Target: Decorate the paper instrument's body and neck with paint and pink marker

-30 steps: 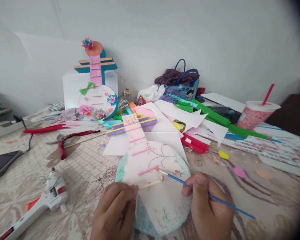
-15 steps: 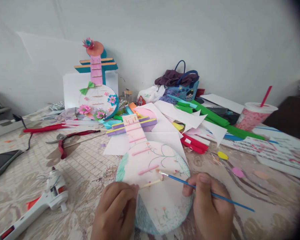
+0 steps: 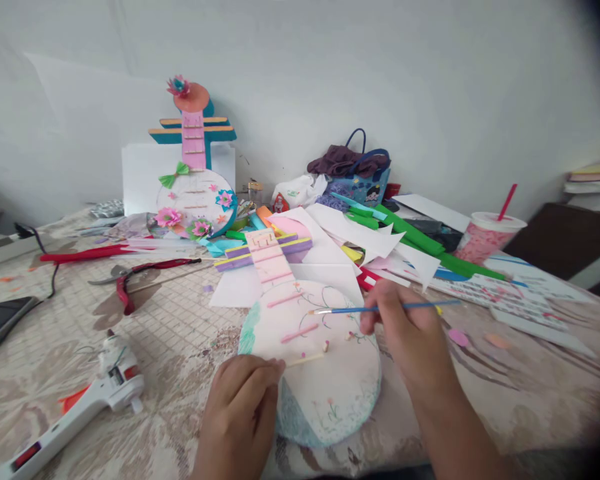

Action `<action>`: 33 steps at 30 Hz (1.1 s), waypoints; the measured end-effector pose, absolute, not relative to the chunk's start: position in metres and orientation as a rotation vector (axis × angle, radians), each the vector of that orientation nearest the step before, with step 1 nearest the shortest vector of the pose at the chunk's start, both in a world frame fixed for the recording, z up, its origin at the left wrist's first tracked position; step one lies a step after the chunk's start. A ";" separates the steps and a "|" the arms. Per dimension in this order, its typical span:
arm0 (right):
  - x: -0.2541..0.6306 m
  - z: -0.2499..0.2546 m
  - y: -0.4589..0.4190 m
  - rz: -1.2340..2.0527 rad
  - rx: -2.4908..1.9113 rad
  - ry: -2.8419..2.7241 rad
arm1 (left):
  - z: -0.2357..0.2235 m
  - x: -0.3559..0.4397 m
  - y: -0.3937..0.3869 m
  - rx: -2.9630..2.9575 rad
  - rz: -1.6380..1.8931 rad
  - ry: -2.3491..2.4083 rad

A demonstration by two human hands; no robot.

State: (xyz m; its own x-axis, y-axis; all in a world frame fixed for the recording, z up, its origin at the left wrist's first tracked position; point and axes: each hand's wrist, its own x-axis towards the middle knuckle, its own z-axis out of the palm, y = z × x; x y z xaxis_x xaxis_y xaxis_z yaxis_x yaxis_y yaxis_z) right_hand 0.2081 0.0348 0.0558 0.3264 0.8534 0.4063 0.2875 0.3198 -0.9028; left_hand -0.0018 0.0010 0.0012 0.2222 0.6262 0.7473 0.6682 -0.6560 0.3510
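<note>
In my right hand (image 3: 405, 323) is a slim blue paintbrush (image 3: 347, 309). Its tip is over the upper part of a round white board (image 3: 353, 380) with drawn vines, flowers and blue-green shading. My left hand (image 3: 243, 400) lies at the board's left side, its fingers closed at the left end of a pale wooden stick (image 3: 305, 361). Two pink sticks, an upper one (image 3: 286, 300) and a lower one (image 3: 300, 333), cross the board. A pale pink neck (image 3: 270, 257) with purple and yellow crosspieces extends from its far side.
A decorated guitar-like craft piece (image 3: 195, 193) stands against the wall. To the left lie a glue gun (image 3: 105, 387), red-handled pliers (image 3: 125, 280) and a dark phone (image 3: 3, 327). Cut paper (image 3: 350, 230), green strips (image 3: 415, 233) and a pink drink cup (image 3: 490, 237) occupy the right.
My right hand has moved up and away with the paintbrush, which now lies nearly level. The brush tip has shifted up from near the lower pink stick. My left hand stays at the pale stick.
</note>
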 end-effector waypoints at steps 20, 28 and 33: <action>0.204 0.057 0.089 1.146 -1.204 -1.583 | -0.001 -0.003 0.000 -2.421 -1.413 -1.341; 0.213 0.058 0.092 1.112 -1.181 -1.567 | -0.001 -0.002 0.000 -2.419 -1.428 -1.345; 0.200 0.055 0.090 1.238 -1.111 -1.558 | -0.002 -0.002 0.000 -2.412 -1.418 -1.339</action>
